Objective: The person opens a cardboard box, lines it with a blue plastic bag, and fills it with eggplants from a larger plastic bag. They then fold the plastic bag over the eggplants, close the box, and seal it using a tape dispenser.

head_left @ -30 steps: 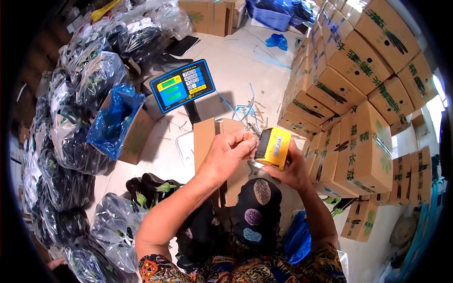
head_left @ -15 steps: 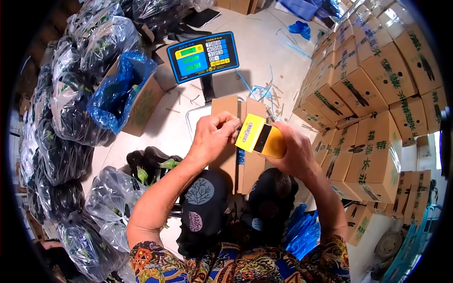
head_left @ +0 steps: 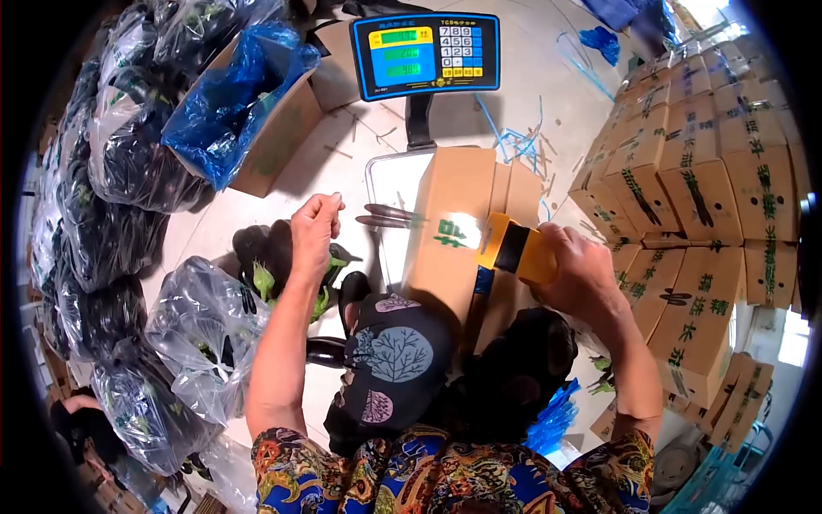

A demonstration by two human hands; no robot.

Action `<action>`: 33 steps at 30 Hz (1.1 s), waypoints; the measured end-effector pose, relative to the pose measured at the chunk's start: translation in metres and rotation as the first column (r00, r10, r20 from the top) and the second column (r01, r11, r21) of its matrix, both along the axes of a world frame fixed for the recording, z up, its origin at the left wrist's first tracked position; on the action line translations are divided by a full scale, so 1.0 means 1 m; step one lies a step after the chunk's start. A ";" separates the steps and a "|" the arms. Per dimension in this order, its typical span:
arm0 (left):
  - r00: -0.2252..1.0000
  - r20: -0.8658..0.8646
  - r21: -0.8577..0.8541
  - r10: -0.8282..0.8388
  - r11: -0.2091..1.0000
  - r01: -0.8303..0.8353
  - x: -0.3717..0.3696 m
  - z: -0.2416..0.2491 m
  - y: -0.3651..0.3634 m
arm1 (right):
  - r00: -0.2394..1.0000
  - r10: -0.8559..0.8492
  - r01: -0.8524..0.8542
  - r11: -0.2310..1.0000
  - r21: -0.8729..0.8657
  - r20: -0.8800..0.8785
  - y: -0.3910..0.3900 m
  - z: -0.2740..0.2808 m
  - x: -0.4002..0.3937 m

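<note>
A yellow-and-black tape dispenser (head_left: 524,249) is gripped in my right hand (head_left: 578,265), its front end at the top of a cardboard box (head_left: 445,214). The box stands between my knees, on or beside the scale platform (head_left: 385,176), and its top flaps look nearly together. My left hand (head_left: 317,224) is raised to the left of the box, touching nothing I can see, with its fingers curled together. Whether a small scrap sits between those fingertips is too small to tell. Dark eggplants (head_left: 261,257) lie below that hand.
The scale display (head_left: 426,56) stands beyond the box. Stacked cartons (head_left: 672,171) fill the right side. On the left are plastic bags of eggplants (head_left: 137,146) and an open box with a blue liner (head_left: 227,111). Another person's arm (head_left: 81,403) shows at the lower left.
My left hand has moved left, away from the dispenser and box. My right hand has shifted right with the dispenser. The box is turned and shows its printed side, and the view has shifted.
</note>
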State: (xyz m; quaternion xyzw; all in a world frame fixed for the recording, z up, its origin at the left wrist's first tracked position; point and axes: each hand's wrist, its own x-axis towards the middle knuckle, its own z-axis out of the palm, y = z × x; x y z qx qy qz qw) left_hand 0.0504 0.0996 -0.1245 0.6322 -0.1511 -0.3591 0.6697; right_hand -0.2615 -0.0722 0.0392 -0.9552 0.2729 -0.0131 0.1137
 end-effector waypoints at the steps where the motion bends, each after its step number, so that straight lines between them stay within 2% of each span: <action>1: 1.000 0.019 0.011 0.009 1.000 -0.009 -0.002 -0.004 -0.001 | 1.000 0.028 -0.028 1.000 -0.010 0.003 0.000 0.002 0.002; 6: 0.996 0.093 0.143 0.014 0.989 -0.028 -0.019 -0.034 0.000 | 0.999 0.035 -0.035 0.999 0.021 0.014 -0.005 -0.009 0.005; 8: 0.963 0.265 0.282 -0.040 0.959 -0.038 -0.022 -0.066 -0.003 | 0.999 0.037 -0.038 0.999 0.036 0.027 -0.008 -0.012 0.007; 9: 0.841 0.541 0.216 -0.028 0.970 -0.107 -0.039 -0.073 -0.015 | 0.998 0.046 -0.048 0.997 0.053 0.033 -0.009 -0.014 0.008; 10: 0.818 0.572 0.212 -0.059 0.974 -0.078 -0.044 -0.077 -0.018 | 0.998 0.046 -0.049 0.997 0.063 0.044 -0.010 -0.013 0.008; 12: 0.829 0.544 0.246 -0.129 0.969 -0.011 -0.061 -0.087 -0.026 | 0.998 0.052 -0.053 0.996 0.066 0.022 -0.011 -0.012 0.008; 14: 0.839 0.511 0.219 -0.187 0.972 0.083 -0.076 -0.128 -0.032 | 0.998 0.053 -0.055 0.996 0.070 0.024 -0.015 -0.015 0.006; 15: 0.800 0.548 0.248 -0.243 0.961 0.122 -0.083 -0.116 -0.037 | 0.998 0.051 -0.053 0.996 0.075 0.036 -0.016 -0.018 0.004; 19: 0.659 0.526 0.528 -0.537 0.814 0.242 -0.085 -0.112 -0.049 | 0.996 0.041 -0.050 0.993 0.108 0.075 -0.019 -0.027 -0.001; 22: 0.584 0.541 0.605 -0.605 0.762 0.230 -0.084 -0.111 -0.049 | 0.996 0.041 -0.050 0.993 0.109 0.080 -0.019 -0.026 0.003; 26: 0.662 0.440 0.593 -0.607 0.750 0.294 -0.083 -0.100 -0.051 | 0.996 0.038 -0.044 0.996 0.075 0.079 -0.016 -0.026 0.001; 29: 0.663 0.448 0.584 -0.599 0.758 0.290 -0.084 -0.138 -0.044 | 0.990 0.051 -0.057 0.998 0.042 0.129 -0.016 -0.025 0.002; 32: 0.598 0.375 0.658 -0.709 0.657 0.367 -0.074 -0.140 -0.047 | 0.985 0.046 -0.055 0.997 0.050 0.169 -0.012 -0.032 -0.004; 33: 0.544 0.402 0.693 -0.736 0.633 0.344 -0.068 -0.131 -0.055 | 0.981 0.049 -0.058 0.997 0.043 0.187 -0.013 -0.035 -0.005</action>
